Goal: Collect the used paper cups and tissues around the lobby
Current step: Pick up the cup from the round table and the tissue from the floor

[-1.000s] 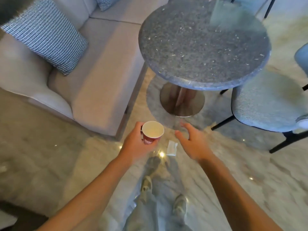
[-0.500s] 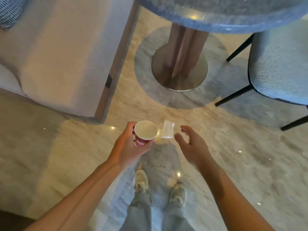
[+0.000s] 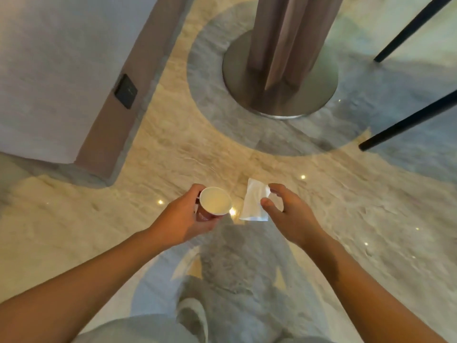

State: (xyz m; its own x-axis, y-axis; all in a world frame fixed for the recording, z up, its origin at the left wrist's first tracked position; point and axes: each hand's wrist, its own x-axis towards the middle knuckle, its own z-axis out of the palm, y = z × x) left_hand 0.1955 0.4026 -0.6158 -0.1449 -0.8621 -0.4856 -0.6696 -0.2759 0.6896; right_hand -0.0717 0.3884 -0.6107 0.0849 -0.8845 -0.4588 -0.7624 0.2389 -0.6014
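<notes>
My left hand grips a red paper cup with a pale, empty inside, held upright low over the marble floor. Just right of the cup a folded white tissue lies flat on the floor. My right hand hovers at the tissue's right edge with thumb and fingers spread, the fingertips over its edge and corner. Whether they touch the tissue I cannot tell.
The round table's metal base and brown pedestal stand straight ahead. A grey sofa corner with a dark plate on its side fills the upper left. Two black chair legs slant in at the right. My shoe shows at the bottom.
I have bent down closer to the floor, so the tabletop and chair seat left the view. My right hand has dropped to the tissue's edge. The cup stays in my left hand.
</notes>
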